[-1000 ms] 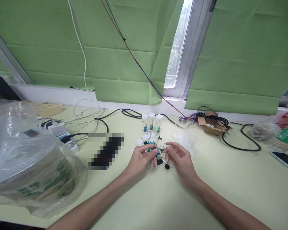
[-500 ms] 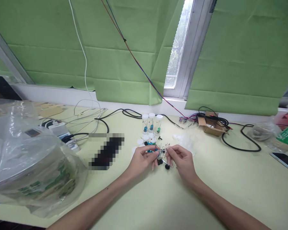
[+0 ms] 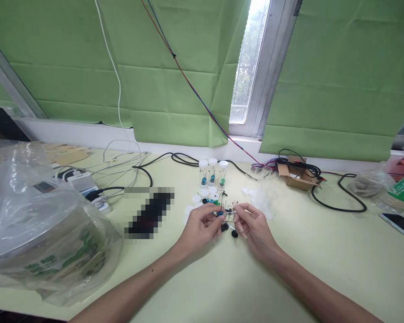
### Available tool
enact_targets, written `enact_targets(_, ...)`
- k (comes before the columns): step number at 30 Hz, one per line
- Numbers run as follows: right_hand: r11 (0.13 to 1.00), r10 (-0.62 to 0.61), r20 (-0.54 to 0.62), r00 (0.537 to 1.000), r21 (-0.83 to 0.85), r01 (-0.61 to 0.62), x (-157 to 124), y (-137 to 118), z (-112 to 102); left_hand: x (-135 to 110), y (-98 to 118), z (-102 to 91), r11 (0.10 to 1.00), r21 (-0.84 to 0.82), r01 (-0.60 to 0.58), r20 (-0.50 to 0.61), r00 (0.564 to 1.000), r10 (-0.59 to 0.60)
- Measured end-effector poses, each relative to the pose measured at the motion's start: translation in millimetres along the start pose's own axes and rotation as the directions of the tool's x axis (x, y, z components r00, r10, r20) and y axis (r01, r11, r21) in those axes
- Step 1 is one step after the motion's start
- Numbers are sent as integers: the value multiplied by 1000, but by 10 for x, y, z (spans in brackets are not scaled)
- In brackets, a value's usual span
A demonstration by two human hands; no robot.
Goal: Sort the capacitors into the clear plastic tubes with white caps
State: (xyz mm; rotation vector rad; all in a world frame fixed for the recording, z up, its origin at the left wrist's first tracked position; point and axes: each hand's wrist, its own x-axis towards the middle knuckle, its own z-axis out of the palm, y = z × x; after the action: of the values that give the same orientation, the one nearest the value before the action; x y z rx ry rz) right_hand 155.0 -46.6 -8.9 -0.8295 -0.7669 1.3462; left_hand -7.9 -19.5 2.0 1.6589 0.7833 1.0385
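Between finger and thumb, my left hand point(image 3: 202, 229) pinches a small blue part point(image 3: 219, 214) with thin metal pins sticking out. My right hand point(image 3: 256, 226) is closed on the other end of a thin metal rod point(image 3: 229, 212) that runs across to the blue part. Fingers partly hide both pieces. Below and behind the hands lie small black round parts point(image 3: 234, 233) and several thin metal pieces. Just beyond stand three clear vials point(image 3: 222, 174) with white lids, holding blue or green parts. White caps point(image 3: 196, 198) sit nearer my left hand.
Crumpled clear plastic bags point(image 3: 264, 204) lie right of the vials. Farther right are a cardboard box point(image 3: 298, 181) with cables, a black cable loop point(image 3: 340, 210) and a phone point(image 3: 399, 225). At left stand a large bagged container point(image 3: 54, 237) and a power strip point(image 3: 84, 184).
My hands have shifted slightly around the blue part and rod, and the upright metal pin has tilted a little to the right. Both hands keep their pinch.
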Motion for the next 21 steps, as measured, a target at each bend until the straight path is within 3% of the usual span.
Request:
enact_targets(4,999,-31,23,999,-43,32,6,13,-18,13,27,-4,997,-61,38,15,999,-37)
enact_targets(8,943,-196,60,979,-261,205,-6,-12,-29,32,44,-40,986,-116,119,43,992,-115)
enact_targets(12,709,-435,182,882,-535,460,-3,-56,-78,52,71,-88,976,-145,162,49,986,-156)
enact_targets(15,516,-527,303,794,-628,582,19,-82,-127,63,88,-102,974,-157,166,54,986,-160)
enact_targets(21,403,-573,363,735,-656,638,59,-103,-167,73,93,-89,968,-175,180,58,983,-173)
